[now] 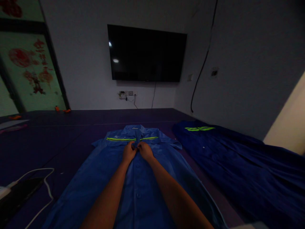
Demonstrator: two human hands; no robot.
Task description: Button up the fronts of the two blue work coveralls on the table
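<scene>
A blue short-sleeved work shirt with yellow-green reflective stripes lies spread flat, its collar pointing away from me. My left hand and my right hand meet at the front placket, just below the chest stripe. Both have thumb and fingers pinched together on the placket's edges. Any button between the fingertips is too small and dark to make out. Lower on the placket, a button shows between my forearms.
To the right lies a darker blue garment with a yellow-green stripe. A white cable curls beside a dark flat object at lower left. Beyond the purple surface, a television hangs on the wall.
</scene>
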